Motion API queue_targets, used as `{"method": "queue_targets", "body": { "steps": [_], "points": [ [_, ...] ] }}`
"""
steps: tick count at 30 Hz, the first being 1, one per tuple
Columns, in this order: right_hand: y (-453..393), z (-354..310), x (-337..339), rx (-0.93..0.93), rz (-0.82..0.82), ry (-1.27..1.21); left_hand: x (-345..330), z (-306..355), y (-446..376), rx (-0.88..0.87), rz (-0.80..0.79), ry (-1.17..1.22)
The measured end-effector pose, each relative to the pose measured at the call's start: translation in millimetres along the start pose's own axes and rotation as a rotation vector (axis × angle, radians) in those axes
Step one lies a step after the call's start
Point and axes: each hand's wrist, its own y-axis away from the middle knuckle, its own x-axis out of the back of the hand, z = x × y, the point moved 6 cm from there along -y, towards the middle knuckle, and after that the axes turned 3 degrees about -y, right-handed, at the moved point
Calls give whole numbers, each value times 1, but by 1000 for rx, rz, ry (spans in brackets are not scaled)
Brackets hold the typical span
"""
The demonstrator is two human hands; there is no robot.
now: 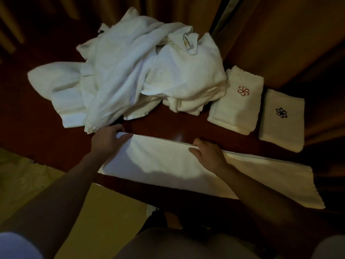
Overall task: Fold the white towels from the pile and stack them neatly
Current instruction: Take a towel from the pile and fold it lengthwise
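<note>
The long white terry towel (168, 165), already folded lengthwise into a flat strip, lies along the near edge of the dark red-brown wooden table (168, 124), its long axis running from the near-left part of the table out past the near-right corner, where its end seems to hang over. Both hands sit on its far long edge: the left hand (108, 138) at the far-left corner of the strip, fingers curled round the corner in a closed grip, and the right hand (209, 152) about midway along the same edge, fingers bent over the hem and seemingly pinching it, though the fingertips are hidden. The free right half of the strip stretches away beyond the right hand, so the next fold most likely brings one end across along that axis. The towel looks smooth, its layers lined up. The crumpled pile of white towels (140, 71) fills the far-left part of the table, just behind the left hand; two folded white towels with flower emblems, one red (240, 98) and one dark blue (280, 118), lie side by side near the right edge
</note>
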Motion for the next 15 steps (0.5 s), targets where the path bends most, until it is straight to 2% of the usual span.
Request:
{"method": "queue_targets", "body": {
  "steps": [4,6,8,10,12,15],
  "points": [
    [12,22,6,-107,133,88,-3,-2,4,36,2,-48],
    [18,33,5,-112,144,89,1,1,2,40,12,-149],
    [17,35,4,-91,128,57,1,15,0,-18,66,-347],
    [13,35,4,-86,109,34,-11,38,1,-58,45,-482],
    [10,34,4,-87,95,38,-29,62,4,-107,-12,-520],
    [11,34,3,-84,106,27,-51,110,10,-321,-11,-492]
  ]
}}
